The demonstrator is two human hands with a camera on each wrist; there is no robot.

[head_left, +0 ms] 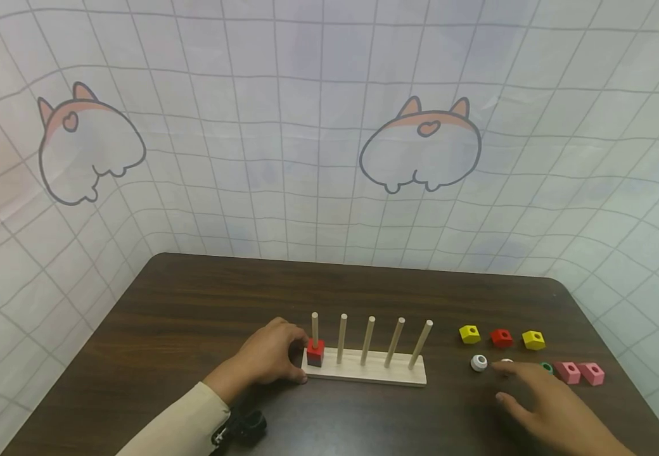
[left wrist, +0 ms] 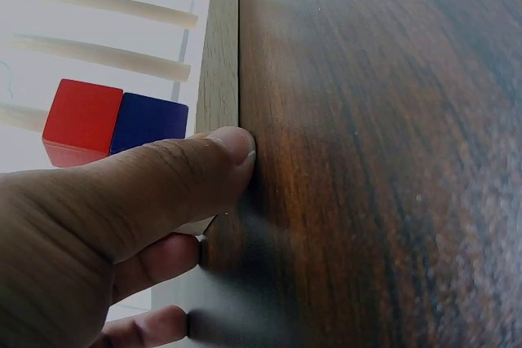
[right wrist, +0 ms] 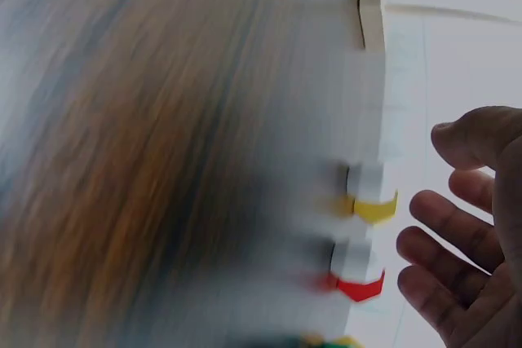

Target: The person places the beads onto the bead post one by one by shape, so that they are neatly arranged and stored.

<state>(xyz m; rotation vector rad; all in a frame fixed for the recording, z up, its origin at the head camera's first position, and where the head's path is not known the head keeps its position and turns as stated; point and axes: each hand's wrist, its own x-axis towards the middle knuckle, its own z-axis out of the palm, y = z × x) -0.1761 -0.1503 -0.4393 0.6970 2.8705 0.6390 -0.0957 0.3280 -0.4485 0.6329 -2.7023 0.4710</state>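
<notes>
A wooden peg stand [head_left: 364, 368] with several upright pegs lies along the table. On its leftmost peg a red block [head_left: 317, 348] sits above a dark blue block [left wrist: 151, 124]. At that end, my left hand [head_left: 267, 354] holds the base, thumb on the front edge and fingers around the far side. My right hand [head_left: 552, 405] hovers above the loose beads, fingers spread and holding nothing. Closest to its fingertips are a white bead [head_left: 479, 363] and a second white bead, mostly covered by the index finger. A green bead [head_left: 546, 367] shows partly behind the hand.
Behind the white beads stand a yellow block [head_left: 469, 334], a red block [head_left: 501, 338] and another yellow block [head_left: 533, 340]. Two pink blocks [head_left: 592, 373] lie at the right. A printed cloth [head_left: 329, 126] hangs around the dark wooden table [head_left: 227, 285].
</notes>
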